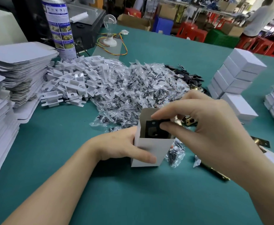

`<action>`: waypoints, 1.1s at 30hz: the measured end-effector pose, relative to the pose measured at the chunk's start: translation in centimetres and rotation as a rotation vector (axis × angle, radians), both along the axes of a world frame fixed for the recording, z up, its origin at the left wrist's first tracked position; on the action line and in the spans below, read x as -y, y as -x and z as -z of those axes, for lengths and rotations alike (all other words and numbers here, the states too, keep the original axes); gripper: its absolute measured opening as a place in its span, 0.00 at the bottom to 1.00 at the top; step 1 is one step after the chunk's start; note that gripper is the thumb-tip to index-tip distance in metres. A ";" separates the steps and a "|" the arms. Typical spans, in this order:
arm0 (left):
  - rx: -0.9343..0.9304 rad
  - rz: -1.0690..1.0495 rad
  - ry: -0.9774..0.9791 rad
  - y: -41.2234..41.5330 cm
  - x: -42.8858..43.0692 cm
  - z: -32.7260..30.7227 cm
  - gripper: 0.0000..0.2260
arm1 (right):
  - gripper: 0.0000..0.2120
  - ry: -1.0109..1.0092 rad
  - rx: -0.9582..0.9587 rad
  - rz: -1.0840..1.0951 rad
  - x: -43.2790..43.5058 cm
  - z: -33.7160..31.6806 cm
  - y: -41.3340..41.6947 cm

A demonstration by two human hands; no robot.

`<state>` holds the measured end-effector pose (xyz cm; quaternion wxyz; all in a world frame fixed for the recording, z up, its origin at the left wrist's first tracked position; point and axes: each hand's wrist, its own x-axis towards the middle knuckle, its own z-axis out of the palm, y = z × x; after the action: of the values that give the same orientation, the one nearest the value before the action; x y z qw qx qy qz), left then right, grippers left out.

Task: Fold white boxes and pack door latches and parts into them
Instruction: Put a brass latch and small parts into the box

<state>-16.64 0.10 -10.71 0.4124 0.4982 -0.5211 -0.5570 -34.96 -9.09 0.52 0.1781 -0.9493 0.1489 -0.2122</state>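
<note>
White box (pixel 150 149), blk plate (pixel 150 129), can (pixel 58 26) txt illegible

Teal green table cover (pixel 52 143), plain white open box (pixel 152 148) with a black plate (pixel 151 128) inside, clear bags (pixel 133 88) of black screws (pixel 173 156), white plastic inserts (pixel 77 78), white flat cartons (pixel 19 65), white closed boxes (pixel 240 69), brass-coloured latch (pixel 189 121), blue-and-white spray can (pixel 60 26) with yellow-green picture panels, red stools (pixel 191 32).

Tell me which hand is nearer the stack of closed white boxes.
Right. The right hand is in front of the stack, pinching a black part over the open box; the left hand grips that box farther left.
</note>
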 end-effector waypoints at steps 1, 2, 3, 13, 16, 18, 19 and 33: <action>0.001 0.001 0.000 0.0 0.0 -0.1 0.20 | 0.13 -0.014 -0.026 -0.005 -0.2 0.0 -0.1; 0.001 -0.006 0.000 0.1 0.0 -0.2 0.19 | 0.12 -0.026 -0.054 -0.008 -0.3 0.1 -0.2; -0.001 -0.016 0.003 0.1 0.0 -0.3 0.19 | 0.12 -0.033 -0.080 -0.007 -0.4 0.1 -0.3; 0.052 -0.018 0.034 -0.1 0.1 -0.1 0.20 | 0.10 0.037 -0.130 -0.011 -0.9 1.6 -0.4; 0.031 0.004 0.025 -0.3 0.2 -0.1 0.19 | 0.12 0.062 -0.022 -0.024 -0.4 1.8 0.2; 0.016 -0.005 0.018 -0.3 0.2 0.1 0.20 | 0.10 -0.010 0.103 0.009 0.2 2.0 0.6; 0.004 -0.011 0.011 -0.4 0.1 0.2 0.22 | 0.09 -0.063 0.164 0.036 0.5 2.2 0.8; -0.405 -0.063 0.020 0.0 -0.1 0.2 0.38 | 0.10 -1.066 0.193 0.147 2.7 7.6 0.4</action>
<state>-16.68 0.20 -10.90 0.5311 0.3879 -0.4170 -0.6274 -35.33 -11.76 -7.03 0.6322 -0.6906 0.2848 -0.2056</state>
